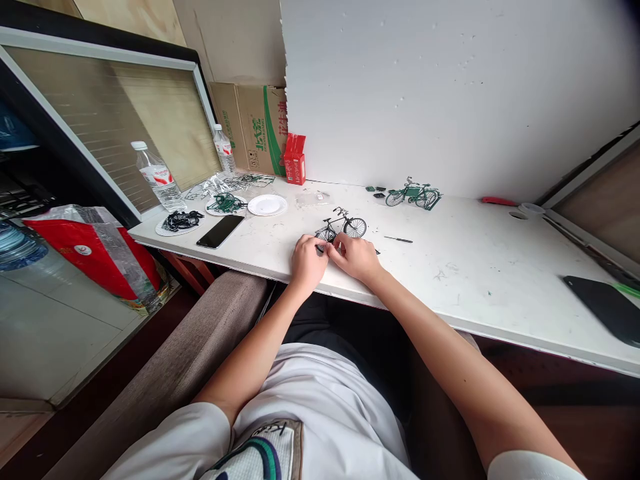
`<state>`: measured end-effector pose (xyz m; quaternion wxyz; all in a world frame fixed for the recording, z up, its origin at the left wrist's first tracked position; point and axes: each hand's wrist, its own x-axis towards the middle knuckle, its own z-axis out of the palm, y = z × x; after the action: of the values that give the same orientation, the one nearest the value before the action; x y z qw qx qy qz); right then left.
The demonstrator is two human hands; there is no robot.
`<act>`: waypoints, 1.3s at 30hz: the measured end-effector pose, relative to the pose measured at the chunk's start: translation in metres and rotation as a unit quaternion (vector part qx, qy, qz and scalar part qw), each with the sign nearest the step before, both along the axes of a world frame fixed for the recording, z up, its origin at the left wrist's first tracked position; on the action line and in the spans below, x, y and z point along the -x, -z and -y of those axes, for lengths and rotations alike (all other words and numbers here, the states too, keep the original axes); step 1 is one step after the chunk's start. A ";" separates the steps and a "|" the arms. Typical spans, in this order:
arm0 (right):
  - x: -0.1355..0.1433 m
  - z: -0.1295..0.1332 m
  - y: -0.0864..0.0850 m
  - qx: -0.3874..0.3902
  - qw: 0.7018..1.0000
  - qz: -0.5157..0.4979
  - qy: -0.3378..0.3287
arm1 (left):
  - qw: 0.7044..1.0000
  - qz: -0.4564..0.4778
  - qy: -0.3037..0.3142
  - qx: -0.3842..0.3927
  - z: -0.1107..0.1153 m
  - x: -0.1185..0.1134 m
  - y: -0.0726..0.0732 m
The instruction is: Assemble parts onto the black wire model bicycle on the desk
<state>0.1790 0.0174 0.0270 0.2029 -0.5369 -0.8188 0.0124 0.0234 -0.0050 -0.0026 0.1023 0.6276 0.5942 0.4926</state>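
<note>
A small black model bicycle point(343, 225) stands near the table's front edge, its wheels and handlebar showing beyond my fingers. My left hand point(309, 261) is closed at the near side of its left wheel. From the right, my right hand point(356, 257) comes in with fingers bent into a pinch. The fingertips of both hands meet just in front of the bicycle's lower frame. A bit of something small and dark shows between them, mostly hidden, and I cannot tell whether it belongs to the bicycle. A thin dark tool point(399, 239) lies to the right.
A green model bicycle point(413, 193) stands toward the wall. At left are a phone point(221, 231), a plate of black parts point(179, 223), a plate of green parts point(227, 203), a white plate point(267, 205) and a water bottle point(159, 179). A black flat object point(606, 308) lies far right.
</note>
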 end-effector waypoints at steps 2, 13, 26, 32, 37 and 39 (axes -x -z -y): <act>0.000 0.000 0.000 -0.002 1.000 -0.002 -0.007 | 1.000 0.002 -0.005 0.001 -0.001 0.000 0.001; 0.000 -0.003 0.001 -0.009 1.000 0.018 0.014 | 1.000 -0.016 0.012 -0.018 -0.001 -0.001 0.001; 0.001 -0.005 0.002 -0.010 0.999 0.038 0.034 | 0.974 -0.135 0.168 -0.072 0.088 0.048 0.076; 0.001 -0.004 -0.001 0.003 0.999 0.037 0.033 | 0.982 -0.119 -0.005 0.143 0.071 0.106 0.120; 0.000 -0.006 0.002 -0.002 0.999 0.033 0.027 | 0.977 -0.033 -0.064 0.199 0.042 0.099 0.102; -0.001 -0.007 0.004 -0.006 0.999 0.029 0.026 | 0.984 -0.023 -0.046 0.171 0.037 0.086 0.090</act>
<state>0.1797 0.0246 0.0230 0.1824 -0.5568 -0.8102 -0.0139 -0.0631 -0.0422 -0.0921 0.1716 0.5841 0.7001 0.3732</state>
